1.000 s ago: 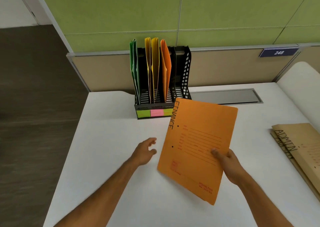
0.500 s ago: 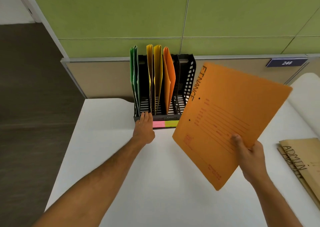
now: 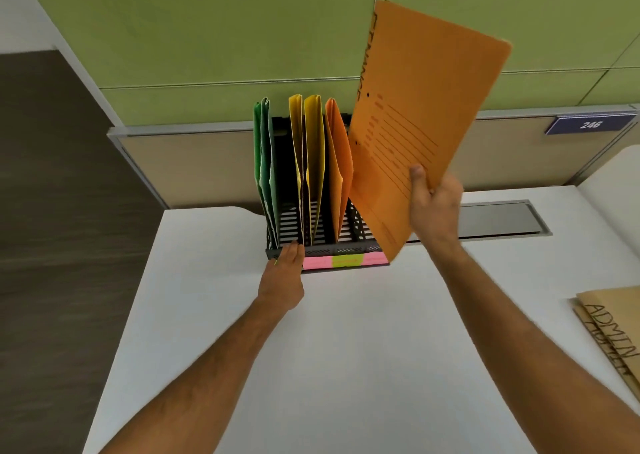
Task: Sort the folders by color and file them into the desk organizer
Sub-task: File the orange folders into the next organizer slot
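This is an office cubicle. A white tabletop (image 3: 346,367) butts against a partition (image 3: 225,38) of green fabric panels over a beige lower band, edged in grey metal trim. At 2 o'clock a small blue number plate (image 3: 590,124) reading 246 is fixed to that band, marking the workstation. A grey cable-access flap (image 3: 502,219) is set into the tabletop along the partition. At 12 o'clock stands a black slotted desk organizer (image 3: 322,242) with upright green, yellow and orange folders. At 4 o'clock lie brown folders (image 3: 616,332) hand-lettered ADMIN. Dark carpet-like floor (image 3: 52,211) shows at 9 o'clock.
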